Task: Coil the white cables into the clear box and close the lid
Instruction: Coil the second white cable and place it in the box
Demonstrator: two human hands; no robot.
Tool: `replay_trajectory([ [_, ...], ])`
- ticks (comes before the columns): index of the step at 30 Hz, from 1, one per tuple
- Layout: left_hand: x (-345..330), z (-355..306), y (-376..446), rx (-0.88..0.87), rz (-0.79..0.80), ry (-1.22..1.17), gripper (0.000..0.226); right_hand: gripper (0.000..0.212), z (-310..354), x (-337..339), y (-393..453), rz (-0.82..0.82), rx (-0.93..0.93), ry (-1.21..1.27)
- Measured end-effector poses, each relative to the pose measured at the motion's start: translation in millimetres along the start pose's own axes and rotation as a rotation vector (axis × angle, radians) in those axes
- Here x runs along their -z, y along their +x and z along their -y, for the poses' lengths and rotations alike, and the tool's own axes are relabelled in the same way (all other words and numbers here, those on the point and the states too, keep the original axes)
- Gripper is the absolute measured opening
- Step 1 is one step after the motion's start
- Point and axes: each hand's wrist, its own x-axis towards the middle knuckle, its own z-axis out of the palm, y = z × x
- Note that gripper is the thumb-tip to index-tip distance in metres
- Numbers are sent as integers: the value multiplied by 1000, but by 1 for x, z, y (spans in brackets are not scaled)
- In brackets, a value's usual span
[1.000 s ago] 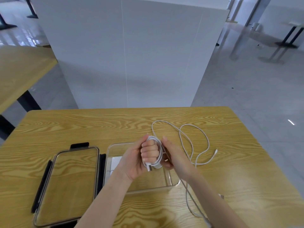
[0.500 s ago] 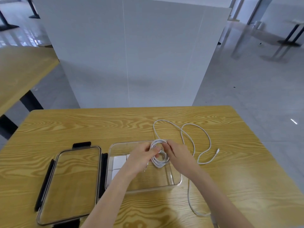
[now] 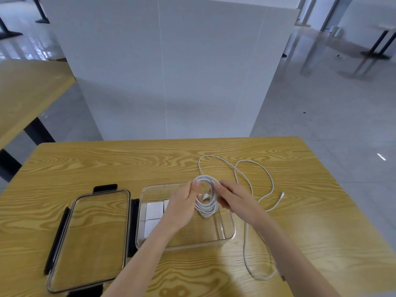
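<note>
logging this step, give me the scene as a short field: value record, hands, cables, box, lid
left hand: pinches the coiled cable's left side
right hand: holds the coil's right side
coiled cable: white loops held over the clear box
clear box: open, on the table, white blocks at its left end
loose cable: uncoiled on the table, right of the box
lid: off, flat on the table left of the box
table: wood grain

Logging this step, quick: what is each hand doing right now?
Left hand: pinching the coiled white cable over the clear box.
Right hand: holding the same coil's other side.
</note>
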Motion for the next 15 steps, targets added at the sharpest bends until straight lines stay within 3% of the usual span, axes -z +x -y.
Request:
replay_trajectory([
  [3,7,-1,2,64,-65,-51,40,27,-13,8,-3,32,-16,-136],
  [8,14,-4,2,71,-103,-121,41,37,-40,19,-2,-23,0,-658],
  [11,9,-5,-1,68,-105,-140,41,41,-39,14,-1,-31,-67,-538],
  [13,6,-7,-2,73,-106,-153,40,39,-34,8,1,-160,-134,-303],
  [15,2,-9,-4,73,-97,-183,40,34,-30,3,6,-262,-164,-243],
])
